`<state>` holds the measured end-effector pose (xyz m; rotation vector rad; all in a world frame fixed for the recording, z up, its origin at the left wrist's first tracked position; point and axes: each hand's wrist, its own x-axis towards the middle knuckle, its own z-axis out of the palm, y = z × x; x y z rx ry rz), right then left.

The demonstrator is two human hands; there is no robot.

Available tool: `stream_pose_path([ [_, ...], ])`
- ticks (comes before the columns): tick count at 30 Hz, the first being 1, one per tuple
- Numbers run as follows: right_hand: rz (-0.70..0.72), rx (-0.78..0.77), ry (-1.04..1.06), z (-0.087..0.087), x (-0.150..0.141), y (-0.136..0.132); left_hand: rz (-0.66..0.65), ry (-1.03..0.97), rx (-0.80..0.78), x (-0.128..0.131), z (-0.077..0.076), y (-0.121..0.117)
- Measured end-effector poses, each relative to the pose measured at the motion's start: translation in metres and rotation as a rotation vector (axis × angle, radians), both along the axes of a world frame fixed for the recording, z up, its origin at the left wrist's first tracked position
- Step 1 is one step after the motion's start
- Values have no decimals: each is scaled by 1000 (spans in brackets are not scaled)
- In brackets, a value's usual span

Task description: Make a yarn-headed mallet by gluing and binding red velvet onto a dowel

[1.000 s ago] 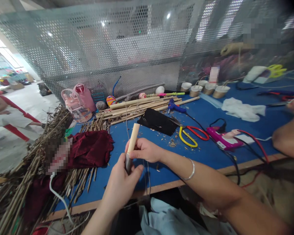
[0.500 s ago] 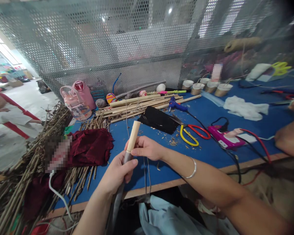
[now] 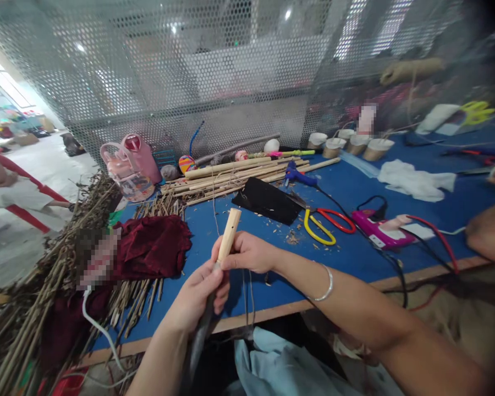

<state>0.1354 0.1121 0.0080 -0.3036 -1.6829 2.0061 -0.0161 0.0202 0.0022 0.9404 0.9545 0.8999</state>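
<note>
Head view | right hand [image 3: 247, 252] grips wooden stick [image 3: 229, 235] | left hand [image 3: 200, 297] clasps dark blade [image 3: 198, 341]

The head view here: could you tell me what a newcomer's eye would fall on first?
Most likely the pale wooden stick held up in the middle, the right hand gripping it and the left hand below around a dark strip. Next, the red-and-yellow scissors on the blue table to the right. Then the dark red cloth by the twig pile on the left.
</note>
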Motion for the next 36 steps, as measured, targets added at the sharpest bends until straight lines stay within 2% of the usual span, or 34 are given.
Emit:
stream_pose_path([
  [2, -72, 8, -4, -1, -3, -1, 209, 340, 137, 5, 8, -13],
  [3, -95, -3, -7, -2, -5, -2, 258, 499, 197, 8, 11, -20],
  [5, -111, -37, -12, -4, -9, -4, 268, 696, 259, 13, 16, -30],
  [7, -92, -62, -11, -4, -11, -5, 263, 757, 259, 16, 16, -30],
  [10, -12, -73, -1, -2, -8, -5, 206, 636, 146, 11, 9, -14],
  [13, 57, -49, 16, 1, -2, -4, -59, 305, -73, 1, 4, 3],
  [15, 55, -26, 15, 1, 0, -2, -145, 211, -113, 0, 5, 4],
  [16, 37, -18, 11, 1, 0, -2, -105, 255, -71, 1, 7, 1],
  [19, -58, -6, 19, -3, -3, -2, 199, 604, 176, 12, 11, -17],
  [20, -85, 0, 25, -4, -5, -3, 261, 695, 228, 16, 11, -22],
  [22, -103, 7, 26, -5, -7, -4, 311, 774, 261, 19, 11, -25],
  [23, -90, 3, 23, -5, -7, -5, 294, 756, 242, 18, 10, -23],
  [25, -52, -13, 15, -3, -6, -5, 180, 605, 144, 12, 6, -14],
  [29, 18, 3, 9, 2, 0, -3, -184, 137, -126, -6, 0, 5],
  [31, 38, 16, 12, 1, 1, -2, -236, 57, -129, -9, 0, 5],
  [33, 21, 20, 16, -1, 0, 0, -92, 211, -4, -5, 1, -3],
  [35, -34, 24, 20, -4, -3, -1, 148, 523, 166, 3, 4, -15],
  [36, -61, 26, 21, -5, -5, -2, 224, 659, 219, 7, 5, -21],
])
